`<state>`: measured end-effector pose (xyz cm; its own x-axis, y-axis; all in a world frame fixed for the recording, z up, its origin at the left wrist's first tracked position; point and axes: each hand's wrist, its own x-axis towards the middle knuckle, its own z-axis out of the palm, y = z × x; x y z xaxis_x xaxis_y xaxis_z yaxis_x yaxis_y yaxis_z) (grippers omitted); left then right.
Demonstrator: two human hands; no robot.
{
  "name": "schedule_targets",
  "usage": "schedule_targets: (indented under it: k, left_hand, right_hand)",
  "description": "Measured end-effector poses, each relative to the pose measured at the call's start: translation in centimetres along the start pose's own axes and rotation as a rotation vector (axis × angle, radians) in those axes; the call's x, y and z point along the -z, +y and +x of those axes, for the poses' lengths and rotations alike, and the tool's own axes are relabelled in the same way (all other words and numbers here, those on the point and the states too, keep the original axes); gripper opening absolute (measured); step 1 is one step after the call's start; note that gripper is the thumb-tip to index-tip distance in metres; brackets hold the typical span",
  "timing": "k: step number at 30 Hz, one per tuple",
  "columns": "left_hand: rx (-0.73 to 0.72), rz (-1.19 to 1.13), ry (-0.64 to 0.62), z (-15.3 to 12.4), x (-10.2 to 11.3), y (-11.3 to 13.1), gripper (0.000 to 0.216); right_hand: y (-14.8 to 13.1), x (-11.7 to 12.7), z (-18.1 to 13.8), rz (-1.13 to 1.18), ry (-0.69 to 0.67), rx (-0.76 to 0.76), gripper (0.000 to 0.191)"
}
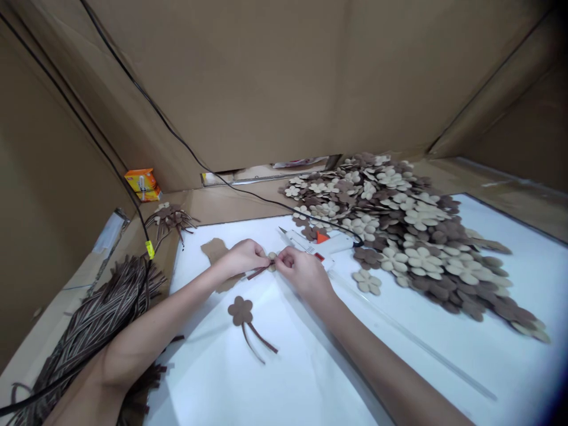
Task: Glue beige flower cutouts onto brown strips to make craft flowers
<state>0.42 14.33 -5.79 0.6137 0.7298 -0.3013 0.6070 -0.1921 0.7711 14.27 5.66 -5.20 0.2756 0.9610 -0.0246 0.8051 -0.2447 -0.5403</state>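
My left hand (243, 257) and my right hand (300, 270) meet over the white sheet (310, 378), both pinching a small beige flower piece (271, 260) with brown strips trailing from it. Fingers of both hands are closed on it. A finished brown flower with two strip tails (242, 312) lies on the sheet just below my hands. A white hot glue gun with an orange trigger (317, 242) lies right behind my right hand, its black cord running back to the left.
A big heap of beige and brown flower cut-outs (408, 236) covers the right side. A bundle of brown strips (97, 319) lies at the left. A clear glue stick (421, 343) lies beside my right forearm. An orange box (142, 183) sits by the cardboard wall.
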Motion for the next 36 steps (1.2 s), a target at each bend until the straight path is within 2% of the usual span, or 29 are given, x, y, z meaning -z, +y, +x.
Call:
schedule_targets:
  k: [13, 28, 33, 36]
  left_hand:
    - [-0.018, 0.055, 0.030, -0.1, -0.4, -0.2, 0.030]
    - [0.005, 0.039, 0.062, 0.1, -0.6, -0.2, 0.023]
    - [0.019, 0.030, 0.068, -0.1, -0.5, 0.2, 0.025]
    - [0.031, 0.028, 0.061, -0.2, -0.5, 0.3, 0.025]
  right_hand:
    - [0.0, -0.1, 0.1, -0.048, -0.006, -0.013, 0.018]
    - [-0.1, -0.1, 0.6, -0.064, 0.010, -0.052, 0.012]
    - [0.4, -0.3, 0.3, -0.028, 0.037, 0.023, 0.010]
    - [1.0, 0.0, -0.8, 0.010, 0.060, 0.093, 0.017]
